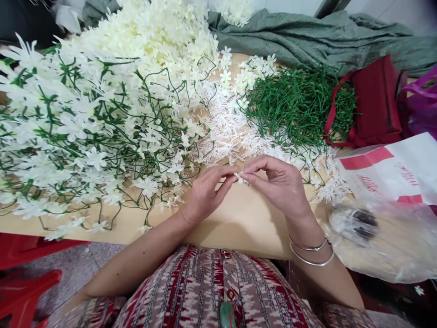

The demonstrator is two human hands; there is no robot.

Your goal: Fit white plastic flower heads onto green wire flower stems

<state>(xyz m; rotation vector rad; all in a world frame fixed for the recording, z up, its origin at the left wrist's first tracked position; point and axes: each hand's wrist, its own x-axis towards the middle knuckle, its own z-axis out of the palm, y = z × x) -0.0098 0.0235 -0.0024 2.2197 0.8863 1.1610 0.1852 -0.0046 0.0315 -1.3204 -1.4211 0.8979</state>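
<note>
My left hand (212, 189) and my right hand (278, 182) meet over the near part of the table, fingertips almost touching. Between them is a small white artificial flower piece (241, 178), pinched by thumb and forefinger on both sides. Its finer parts are too small to make out. Just beyond my hands lies a scatter of thin white stamen pieces (221, 123). To the left spreads a big heap of white artificial flowers on green stems (92, 136). A tangle of bare green plastic stems (293, 107) lies beyond my right hand.
Loose cream-white petals (164, 36) are piled at the back. On the right are a dark red bag (377, 105), a white and red paper bag (392, 171) and a clear plastic bag (399, 241). Grey-green cloth (307, 41) lines the far edge. Red stools (27, 291) stand lower left.
</note>
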